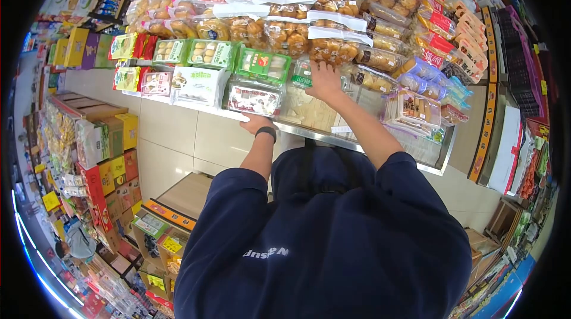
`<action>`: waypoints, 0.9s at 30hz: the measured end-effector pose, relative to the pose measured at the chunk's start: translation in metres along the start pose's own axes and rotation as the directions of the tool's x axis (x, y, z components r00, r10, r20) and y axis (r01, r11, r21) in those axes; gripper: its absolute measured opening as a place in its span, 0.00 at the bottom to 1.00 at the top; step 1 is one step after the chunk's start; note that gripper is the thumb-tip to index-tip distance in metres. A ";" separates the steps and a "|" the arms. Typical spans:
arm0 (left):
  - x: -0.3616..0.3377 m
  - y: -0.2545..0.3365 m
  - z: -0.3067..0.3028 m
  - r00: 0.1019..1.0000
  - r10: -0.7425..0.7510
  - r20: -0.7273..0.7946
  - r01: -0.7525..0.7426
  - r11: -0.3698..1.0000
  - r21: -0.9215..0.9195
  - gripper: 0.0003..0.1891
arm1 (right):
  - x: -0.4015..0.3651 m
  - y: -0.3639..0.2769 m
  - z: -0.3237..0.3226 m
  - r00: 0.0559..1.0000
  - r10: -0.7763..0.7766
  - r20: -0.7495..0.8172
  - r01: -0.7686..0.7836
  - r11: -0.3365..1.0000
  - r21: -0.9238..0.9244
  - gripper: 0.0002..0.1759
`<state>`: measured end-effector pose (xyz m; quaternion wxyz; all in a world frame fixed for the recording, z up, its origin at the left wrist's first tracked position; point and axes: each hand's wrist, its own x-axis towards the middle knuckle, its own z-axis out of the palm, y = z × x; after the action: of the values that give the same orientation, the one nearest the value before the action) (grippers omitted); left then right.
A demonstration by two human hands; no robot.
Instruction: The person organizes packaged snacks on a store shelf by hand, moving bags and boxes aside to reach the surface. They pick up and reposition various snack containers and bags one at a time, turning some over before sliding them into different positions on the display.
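Observation:
My left hand [257, 123] is at the metal front edge of the display tray, right below a clear pack of pastries with a white and red label [254, 100]. Most of its fingers are hidden, and a dark band circles the wrist. Farther right, my right hand [325, 83] reaches over the tray with its fingers spread. Its fingertips are right at the lower end of a bag of brown pastries [333, 50]. Beside its thumb lies a pack with a green label [301, 74]. A pack with a green lid [263, 64] sits behind the white-labelled one.
The display tray [297, 127] has a metal rim and a bare patch of bottom near my right hand. Rows of bagged pastries fill its back. White and green packs [198, 85] stand left, biscuit packs [410, 108] right. Stacked cartons [122, 170] line the left side.

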<state>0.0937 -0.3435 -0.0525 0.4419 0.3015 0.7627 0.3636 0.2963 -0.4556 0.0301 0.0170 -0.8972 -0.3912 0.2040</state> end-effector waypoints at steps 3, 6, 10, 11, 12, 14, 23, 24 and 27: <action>-0.001 -0.004 0.000 0.999 -0.040 -0.019 0.040 0.999 0.025 0.31 | -0.002 0.007 0.003 1.000 -0.027 0.015 0.025 0.997 0.071 0.58; -0.006 0.002 -0.001 0.998 -0.061 -0.022 0.061 0.998 0.018 0.32 | -0.011 0.006 0.011 0.961 -0.089 -0.264 0.093 0.996 0.002 0.57; 0.003 -0.005 0.000 0.999 -0.015 -0.028 0.015 1.000 -0.001 0.32 | -0.056 -0.002 0.001 0.874 -0.241 -0.422 0.286 0.957 0.047 0.49; 0.008 -0.011 0.003 0.999 0.005 -0.037 -0.003 0.999 0.033 0.32 | -0.071 0.002 0.006 0.887 -0.272 -0.372 0.350 0.923 0.160 0.44; 0.018 -0.020 0.007 0.993 0.062 -0.098 -0.050 0.991 0.127 0.31 | -0.090 0.011 0.015 0.899 -0.298 -0.322 0.389 0.880 0.272 0.40; 0.025 -0.027 0.007 0.997 0.052 -0.057 -0.045 0.992 0.121 0.31 | -0.136 0.041 0.042 0.892 -0.336 -0.301 0.441 0.791 0.424 0.29; 0.003 0.000 0.000 0.996 -0.075 -0.045 0.081 0.984 0.159 0.35 | -0.298 0.293 0.080 0.880 0.475 -0.018 -0.470 0.875 0.118 0.10; 0.006 -0.003 0.000 0.998 -0.052 -0.033 0.056 0.988 0.146 0.35 | -0.303 0.320 0.082 0.809 0.553 -0.199 -0.535 0.833 0.140 0.12; 0.001 0.002 0.000 0.997 -0.074 0.007 0.073 0.995 0.069 0.35 | -0.288 0.364 0.047 0.774 0.608 -0.178 -0.633 0.757 -0.162 0.26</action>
<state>0.0933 -0.3416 -0.0518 0.4481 0.2900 0.7831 0.3191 0.3553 -0.9184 0.0192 -0.1251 -0.9827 -0.0894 0.1033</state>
